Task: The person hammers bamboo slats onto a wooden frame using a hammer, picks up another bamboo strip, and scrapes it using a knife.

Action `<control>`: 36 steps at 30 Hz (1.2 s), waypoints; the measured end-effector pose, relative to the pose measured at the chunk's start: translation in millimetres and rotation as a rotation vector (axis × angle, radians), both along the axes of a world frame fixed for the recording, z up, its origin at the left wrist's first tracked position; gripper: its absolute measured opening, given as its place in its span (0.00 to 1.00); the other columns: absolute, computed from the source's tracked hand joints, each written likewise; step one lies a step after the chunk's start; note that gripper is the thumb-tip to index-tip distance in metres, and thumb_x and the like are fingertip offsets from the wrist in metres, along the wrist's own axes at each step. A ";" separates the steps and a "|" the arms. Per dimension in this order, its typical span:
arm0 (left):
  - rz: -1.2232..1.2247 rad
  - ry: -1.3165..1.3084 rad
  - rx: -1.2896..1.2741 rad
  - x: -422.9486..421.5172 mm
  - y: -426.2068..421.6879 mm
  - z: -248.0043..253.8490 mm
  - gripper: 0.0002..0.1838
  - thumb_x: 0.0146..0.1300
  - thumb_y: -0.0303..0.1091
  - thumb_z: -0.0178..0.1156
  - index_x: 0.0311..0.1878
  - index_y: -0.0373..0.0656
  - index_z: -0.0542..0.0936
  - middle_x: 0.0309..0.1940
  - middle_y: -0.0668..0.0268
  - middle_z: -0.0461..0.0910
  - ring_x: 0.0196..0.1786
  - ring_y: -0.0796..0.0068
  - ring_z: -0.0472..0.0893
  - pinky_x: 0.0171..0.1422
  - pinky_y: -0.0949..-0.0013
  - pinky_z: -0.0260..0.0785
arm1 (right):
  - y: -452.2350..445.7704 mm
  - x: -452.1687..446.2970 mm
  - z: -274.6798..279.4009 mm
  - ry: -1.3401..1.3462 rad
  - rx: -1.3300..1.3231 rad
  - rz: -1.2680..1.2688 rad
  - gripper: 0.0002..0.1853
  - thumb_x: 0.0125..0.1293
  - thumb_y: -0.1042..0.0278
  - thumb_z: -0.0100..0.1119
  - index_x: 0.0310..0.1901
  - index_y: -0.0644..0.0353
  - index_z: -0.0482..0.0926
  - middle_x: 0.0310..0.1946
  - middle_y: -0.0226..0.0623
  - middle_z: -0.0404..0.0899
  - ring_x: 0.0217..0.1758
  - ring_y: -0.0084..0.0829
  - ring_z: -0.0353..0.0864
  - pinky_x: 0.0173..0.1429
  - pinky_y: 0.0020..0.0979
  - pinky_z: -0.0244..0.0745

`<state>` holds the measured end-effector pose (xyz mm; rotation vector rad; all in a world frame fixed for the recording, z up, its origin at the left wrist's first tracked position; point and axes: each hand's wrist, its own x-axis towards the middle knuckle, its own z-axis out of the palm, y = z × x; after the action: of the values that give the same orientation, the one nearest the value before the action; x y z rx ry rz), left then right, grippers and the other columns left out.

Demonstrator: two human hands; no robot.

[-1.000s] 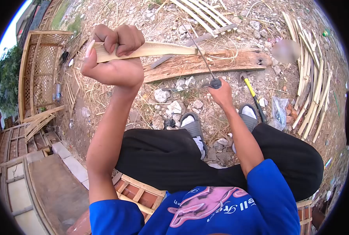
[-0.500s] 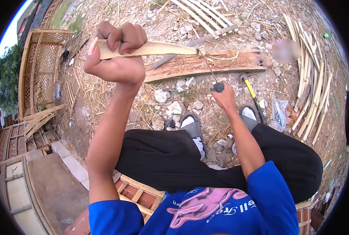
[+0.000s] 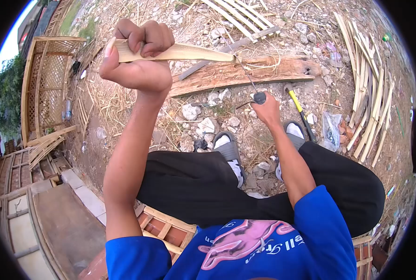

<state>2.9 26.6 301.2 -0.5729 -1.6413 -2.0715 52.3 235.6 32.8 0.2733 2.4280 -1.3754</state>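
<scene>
My left hand [image 3: 145,74] is raised at the upper left, its fingers curled round the wide end of a pale split-wood strip [image 3: 194,52]. The strip narrows to the right, and its tip meets a long, thin blade. My right hand [image 3: 267,111] is closed on the dark handle of this long-bladed knife [image 3: 250,80], which points up and away from me. A short dark piece sticks out leftward beside the handle. Under the strip's tip lies a thick, weathered wooden plank [image 3: 208,81]; whether the blade touches the plank I cannot tell.
A yellow-and-black-handled hammer-like tool [image 3: 296,102] lies near my right foot, beside a clear plastic bag [image 3: 331,130]. Pale wooden strips [image 3: 371,84] are piled at the right; more strips [image 3: 238,16] lie at the top. Lattice panels [image 3: 47,86] stand left. Stones and shavings cover the ground.
My right hand has turned the knife slightly, and a dark piece beside its handle now shows. The strip's tip has shifted slightly; my left hand keeps its grip.
</scene>
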 end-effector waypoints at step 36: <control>0.028 -0.020 0.075 -6.3 2.9 1.5 0.19 0.52 0.54 0.41 0.23 0.49 0.53 0.11 0.71 0.50 0.17 0.79 0.45 0.23 0.70 0.39 | 4.3 27.0 -48.6 -0.073 0.013 -0.062 0.17 0.48 0.62 0.67 0.38 0.62 0.80 0.33 0.48 0.84 0.37 0.46 0.84 0.45 0.40 0.77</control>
<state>-3.4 29.5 302.7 -0.5027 -1.5662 -2.1154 79.2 240.0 -15.8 0.3983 2.3876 -1.3520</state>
